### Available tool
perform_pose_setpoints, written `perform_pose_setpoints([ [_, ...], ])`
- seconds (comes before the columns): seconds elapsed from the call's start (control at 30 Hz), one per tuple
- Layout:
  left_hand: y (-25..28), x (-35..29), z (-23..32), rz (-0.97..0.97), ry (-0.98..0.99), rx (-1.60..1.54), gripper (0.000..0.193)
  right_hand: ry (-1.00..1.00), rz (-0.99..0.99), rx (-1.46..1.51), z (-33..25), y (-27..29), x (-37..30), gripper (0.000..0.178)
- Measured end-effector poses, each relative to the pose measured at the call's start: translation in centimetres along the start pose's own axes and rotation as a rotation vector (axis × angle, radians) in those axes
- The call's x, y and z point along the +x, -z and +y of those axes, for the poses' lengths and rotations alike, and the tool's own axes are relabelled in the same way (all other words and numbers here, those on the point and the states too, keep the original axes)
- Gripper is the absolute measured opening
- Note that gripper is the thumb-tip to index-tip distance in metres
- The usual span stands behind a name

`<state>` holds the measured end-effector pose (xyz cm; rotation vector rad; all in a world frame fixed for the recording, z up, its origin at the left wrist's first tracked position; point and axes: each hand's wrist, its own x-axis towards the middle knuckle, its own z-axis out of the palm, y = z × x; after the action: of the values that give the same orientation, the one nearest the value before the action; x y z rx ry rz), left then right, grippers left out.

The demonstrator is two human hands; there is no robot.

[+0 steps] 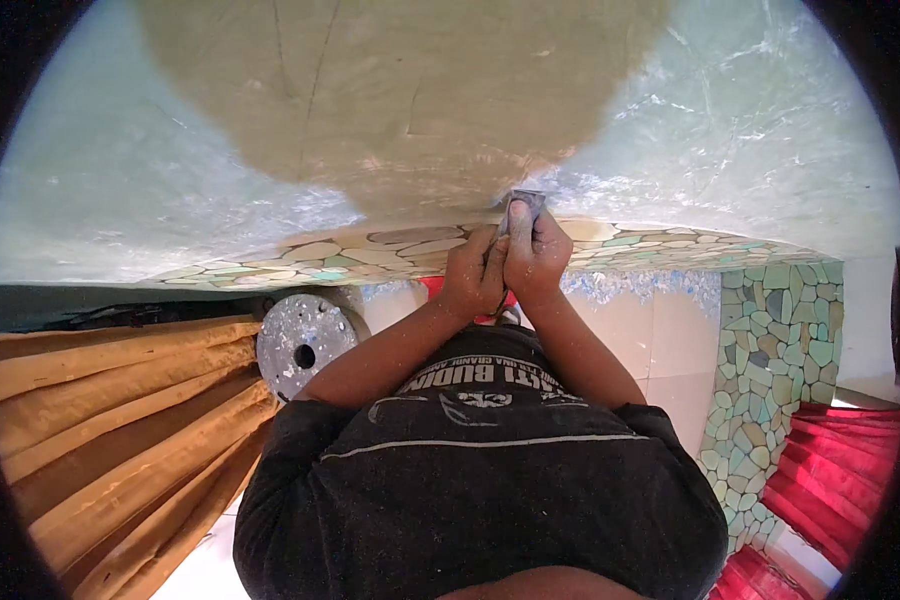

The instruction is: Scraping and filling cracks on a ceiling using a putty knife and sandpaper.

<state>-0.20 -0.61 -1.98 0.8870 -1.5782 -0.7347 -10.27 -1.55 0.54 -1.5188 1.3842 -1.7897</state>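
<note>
While both forearms reach forward over the black shirt of the person, the two hands meet at the far side, close to a pale green wall. The right hand is clenched around a flat grey scraper, with its thumb pressed along the face of the tool. The left hand is just beside it, touching the right one; its fingers are curled around the lower part of the same scraper, as far as this part shows. The scraper is tilted, and its far edge is at the wall, but I cannot tell whether it touches the surface.

Below the wall's plain area runs a band of stone pattern. To the left is a round grey object with a dark hole and paint spots, and nearer is an orange-brown curtain. To the right, white and blue flakes lie on the tiled floor, beside a greenish stone-patterned surface. Red curtains are at the near right.
</note>
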Motion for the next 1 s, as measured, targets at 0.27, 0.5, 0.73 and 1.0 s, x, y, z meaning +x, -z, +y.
perform_pose_setpoints([
  [0.27,0.0,-0.2,0.8,-0.038,0.105,0.071,0.017,-0.176,-0.105,0.080,-1.4,0.7,0.8,0.018],
  [0.5,-0.7,-0.6,1.2,0.012,0.191,0.040,0.019,-0.231,-0.167,0.101,-0.1,1.3,0.5,0.018],
  [0.73,-0.8,-1.1,0.5,0.037,0.161,0.080,0.017,-0.212,-0.195,0.139,0.4,1.2,-0.1,0.018],
  [1.0,0.8,-0.7,-1.4,-0.090,0.104,0.022,0.016,-0.194,-0.096,0.090,1.0,-0.3,-0.8,0.019],
])
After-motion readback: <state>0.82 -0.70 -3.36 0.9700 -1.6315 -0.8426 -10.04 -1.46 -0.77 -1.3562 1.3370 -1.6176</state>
